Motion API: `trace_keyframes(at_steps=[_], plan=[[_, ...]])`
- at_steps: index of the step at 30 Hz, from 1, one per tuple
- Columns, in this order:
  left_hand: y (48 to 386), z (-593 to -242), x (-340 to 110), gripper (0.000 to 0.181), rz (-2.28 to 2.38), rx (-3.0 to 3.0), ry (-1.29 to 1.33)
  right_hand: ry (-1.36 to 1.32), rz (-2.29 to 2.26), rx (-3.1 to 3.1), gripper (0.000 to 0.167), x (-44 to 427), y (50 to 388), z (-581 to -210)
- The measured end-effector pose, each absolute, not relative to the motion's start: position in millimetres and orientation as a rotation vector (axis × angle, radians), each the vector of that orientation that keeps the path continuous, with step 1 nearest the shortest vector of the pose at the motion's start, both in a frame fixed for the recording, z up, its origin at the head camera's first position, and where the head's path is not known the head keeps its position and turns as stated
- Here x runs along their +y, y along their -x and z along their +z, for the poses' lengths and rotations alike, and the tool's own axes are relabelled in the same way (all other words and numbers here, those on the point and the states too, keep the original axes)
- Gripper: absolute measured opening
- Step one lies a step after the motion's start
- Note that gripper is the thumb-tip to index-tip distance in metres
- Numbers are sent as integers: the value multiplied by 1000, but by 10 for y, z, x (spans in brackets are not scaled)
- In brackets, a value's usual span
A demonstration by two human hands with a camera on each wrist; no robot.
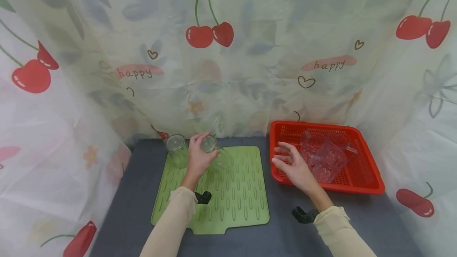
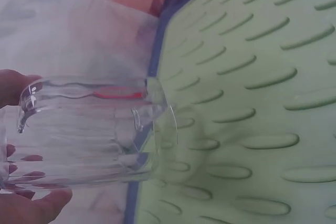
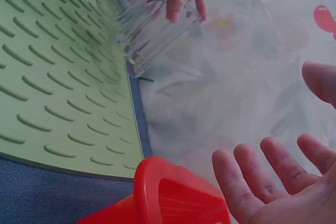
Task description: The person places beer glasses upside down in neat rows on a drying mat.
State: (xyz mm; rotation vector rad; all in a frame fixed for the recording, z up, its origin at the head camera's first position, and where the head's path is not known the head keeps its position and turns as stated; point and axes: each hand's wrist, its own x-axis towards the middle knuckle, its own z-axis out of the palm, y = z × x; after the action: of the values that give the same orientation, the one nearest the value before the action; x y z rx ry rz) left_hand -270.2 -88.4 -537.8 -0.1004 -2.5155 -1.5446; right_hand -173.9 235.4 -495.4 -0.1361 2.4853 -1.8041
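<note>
My left hand [image 1: 200,156] grips a clear glass mug [image 2: 89,135] near its base. The mug is upside down at the back of the green drying mat [image 1: 242,185], its handle visible in the left wrist view. Whether its rim touches the mat I cannot tell. Just left of that hand, another clear glass [image 1: 176,152] stands inverted at the mat's back left corner. My right hand [image 1: 294,167] hovers by the left side of the red basket [image 1: 364,187], fingers apart and holding nothing. Several clear glass mugs [image 1: 326,162] lie in the basket.
The mat and basket rest on a dark grey tabletop [image 1: 282,237]. A cherry-print curtain [image 1: 246,90] rises right behind them and along both sides. Black wrist mounts [image 1: 303,215] stick out beside my sleeves.
</note>
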Motion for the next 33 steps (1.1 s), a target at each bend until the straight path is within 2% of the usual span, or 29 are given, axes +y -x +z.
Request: trace_keyframes(at_steps=[33], plan=[[2894, -5537, -834, 62, -1531, -2677, 265, 99, -1864, 2444, 68, 2343, 1731, -5060]])
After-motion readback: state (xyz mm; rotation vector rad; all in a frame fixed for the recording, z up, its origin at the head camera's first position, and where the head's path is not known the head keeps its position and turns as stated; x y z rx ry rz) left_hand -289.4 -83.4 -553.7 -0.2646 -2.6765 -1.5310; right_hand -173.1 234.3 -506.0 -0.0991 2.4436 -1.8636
